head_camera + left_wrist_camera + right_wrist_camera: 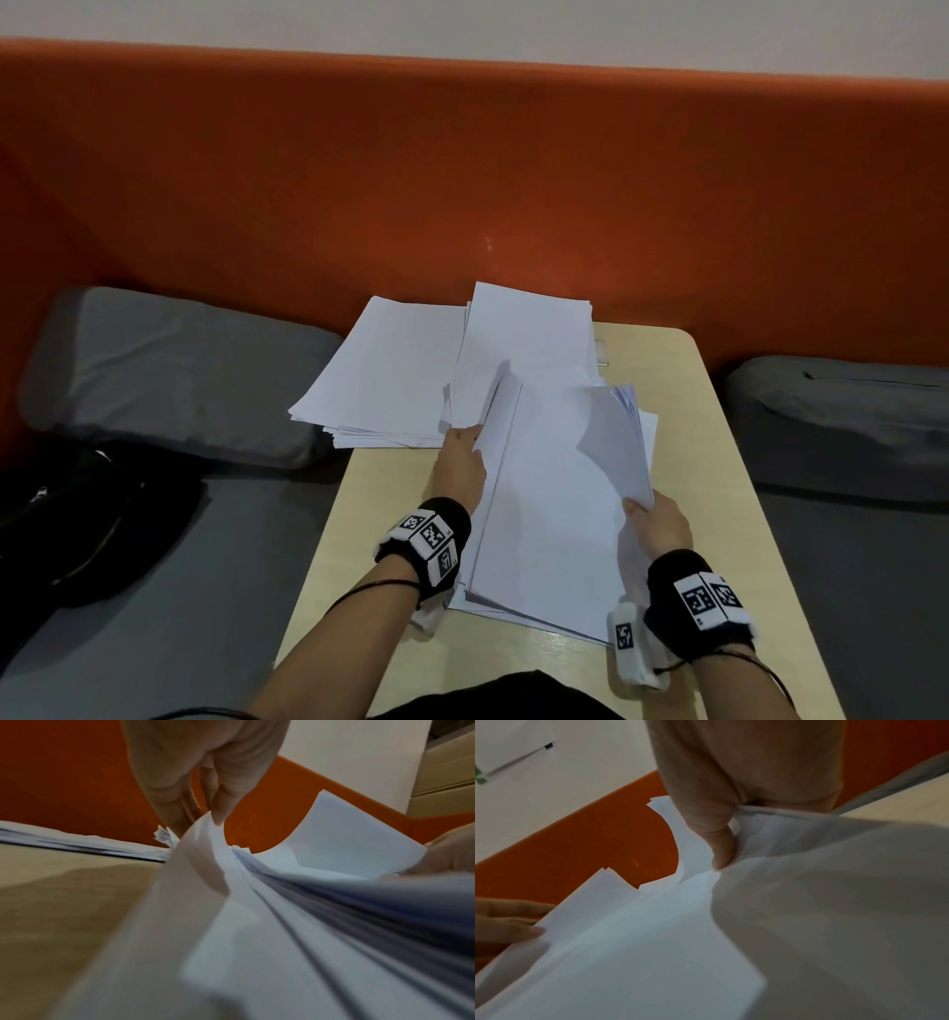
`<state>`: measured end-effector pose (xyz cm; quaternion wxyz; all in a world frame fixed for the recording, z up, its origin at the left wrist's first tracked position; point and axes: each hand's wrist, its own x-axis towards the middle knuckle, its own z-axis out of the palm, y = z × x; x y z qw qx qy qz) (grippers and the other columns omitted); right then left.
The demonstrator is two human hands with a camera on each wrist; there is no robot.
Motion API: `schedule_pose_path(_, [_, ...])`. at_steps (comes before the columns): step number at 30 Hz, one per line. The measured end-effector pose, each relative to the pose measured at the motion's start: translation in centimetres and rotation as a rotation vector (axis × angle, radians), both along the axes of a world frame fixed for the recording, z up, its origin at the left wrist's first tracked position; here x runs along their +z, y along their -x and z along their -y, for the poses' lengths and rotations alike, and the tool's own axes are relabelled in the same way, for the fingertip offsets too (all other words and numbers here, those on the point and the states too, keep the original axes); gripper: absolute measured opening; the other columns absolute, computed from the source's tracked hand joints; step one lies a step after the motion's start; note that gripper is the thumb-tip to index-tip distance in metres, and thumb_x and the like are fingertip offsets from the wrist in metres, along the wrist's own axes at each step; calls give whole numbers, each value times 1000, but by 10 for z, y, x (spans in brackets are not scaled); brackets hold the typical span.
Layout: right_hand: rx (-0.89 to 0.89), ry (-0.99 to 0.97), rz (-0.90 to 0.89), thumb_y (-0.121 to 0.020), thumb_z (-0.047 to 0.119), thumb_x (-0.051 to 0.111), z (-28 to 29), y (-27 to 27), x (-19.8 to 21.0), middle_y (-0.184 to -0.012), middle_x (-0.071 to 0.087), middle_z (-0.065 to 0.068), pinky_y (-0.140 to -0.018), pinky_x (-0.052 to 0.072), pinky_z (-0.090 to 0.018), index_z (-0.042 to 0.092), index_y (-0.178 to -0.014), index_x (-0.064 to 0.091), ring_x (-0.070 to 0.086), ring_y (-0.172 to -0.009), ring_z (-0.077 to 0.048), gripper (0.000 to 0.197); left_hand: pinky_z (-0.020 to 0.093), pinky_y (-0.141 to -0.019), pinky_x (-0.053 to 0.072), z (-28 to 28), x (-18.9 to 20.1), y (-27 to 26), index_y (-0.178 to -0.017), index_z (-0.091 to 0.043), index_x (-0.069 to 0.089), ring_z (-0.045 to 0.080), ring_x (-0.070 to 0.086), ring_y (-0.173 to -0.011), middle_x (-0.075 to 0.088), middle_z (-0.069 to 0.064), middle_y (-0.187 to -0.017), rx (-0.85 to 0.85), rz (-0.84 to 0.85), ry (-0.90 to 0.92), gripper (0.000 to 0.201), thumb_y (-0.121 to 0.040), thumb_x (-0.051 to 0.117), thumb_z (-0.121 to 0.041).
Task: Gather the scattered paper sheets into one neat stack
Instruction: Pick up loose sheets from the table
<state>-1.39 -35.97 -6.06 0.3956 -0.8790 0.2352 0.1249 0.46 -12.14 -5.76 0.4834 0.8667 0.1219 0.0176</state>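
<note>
White paper sheets [554, 503] lie in a loose sheaf along the middle of the beige table [719, 462], their near end close to the table's near edge and their far end overlapping other sheets. The left hand [459, 470] grips the sheaf's left edge, thumb on top and fingers [180, 809] curled under the lifted sheets. The right hand [660, 521] pinches the right edge, its thumb [718, 841] pressed onto the top sheets, which bow upward there.

A second pile of paper [380, 370] sits at the table's far left corner, hanging over the left edge. A third pile [524, 339] lies at the far edge, beside it and partly under the held sheaf. Grey cushions [169, 370] and a black bag [87, 514] lie beyond the table's left edge, before an orange backrest [462, 180].
</note>
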Motion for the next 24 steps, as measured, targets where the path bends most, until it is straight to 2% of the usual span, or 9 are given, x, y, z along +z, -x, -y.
schedule_pose_path(4, [5, -14, 6, -94, 14, 49, 2, 3, 1, -114, 62, -24, -86, 42, -36, -2, -119, 57, 56, -106, -39, 30, 16, -102, 29, 0, -1, 0, -142, -12, 36, 19, 44, -126, 44, 7, -138, -16, 6, 9, 46, -97, 36, 0])
schedule_pose_path(7, [16, -14, 0, -94, 15, 49, 3, 3, 2, -114, 62, -24, -87, 43, -37, 0, -120, 57, 56, -106, -39, 31, 22, -107, 29, 3, -1, 2, -145, -9, 29, 22, 39, -131, 37, 10, -143, -24, -74, -35, 50, -96, 37, 0])
schedule_pose_path(9, [26, -10, -3, -94, 15, 49, 3, 3, 3, -114, 62, -24, -85, 42, -35, -1, -119, 57, 56, -106, -40, 31, 29, -111, 31, 5, -2, 4, -144, -6, 29, 25, 38, -132, 32, 12, -146, -12, -126, -54, 49, -96, 39, -1])
schedule_pose_path(12, [38, -21, -15, -94, 14, 49, 4, 2, 4, -115, 61, -25, -81, 40, -33, -3, -119, 56, 56, -106, -40, 31, 35, -110, 34, 7, -2, 7, -142, -3, 32, 27, 38, -131, 25, 13, -149, -33, -168, -134, 48, -95, 42, -3])
schedule_pose_path(16, [39, -64, -7, -94, 13, 50, 9, -4, 5, -117, 60, -26, -83, 41, -33, -6, -121, 54, 56, -107, -40, 34, 42, -116, 25, 13, 3, 12, -143, -4, 31, 31, 20, -142, 12, 14, -155, -76, -126, -237, 52, -93, 44, -4])
schedule_pose_path(18, [43, -72, 2, -94, 13, 49, 10, -8, 6, -116, 60, -26, -84, 42, -34, -7, -121, 54, 56, -106, -40, 34, 41, -117, 22, 14, 3, 16, -144, -4, 28, 30, 14, -144, 4, 12, -157, -87, -105, -261, 53, -94, 44, -5])
schedule_pose_path(21, [47, -78, 16, -94, 12, 49, 14, -13, 6, -116, 60, -27, -84, 42, -35, -7, -122, 53, 55, -106, -40, 34, 27, -115, 18, 13, -2, 19, -147, -8, 19, 22, 11, -145, -6, 9, -158, -124, -133, -360, 53, -98, 40, -8])
schedule_pose_path(24, [56, -87, 22, -94, 13, 49, 19, -20, 4, -117, 59, -27, -85, 42, -35, -6, -123, 53, 55, -108, -41, 35, 28, -116, 19, 15, -3, 17, -145, -9, 23, 22, 12, -144, 2, 8, -157, -100, -147, -330, 50, -98, 39, -10])
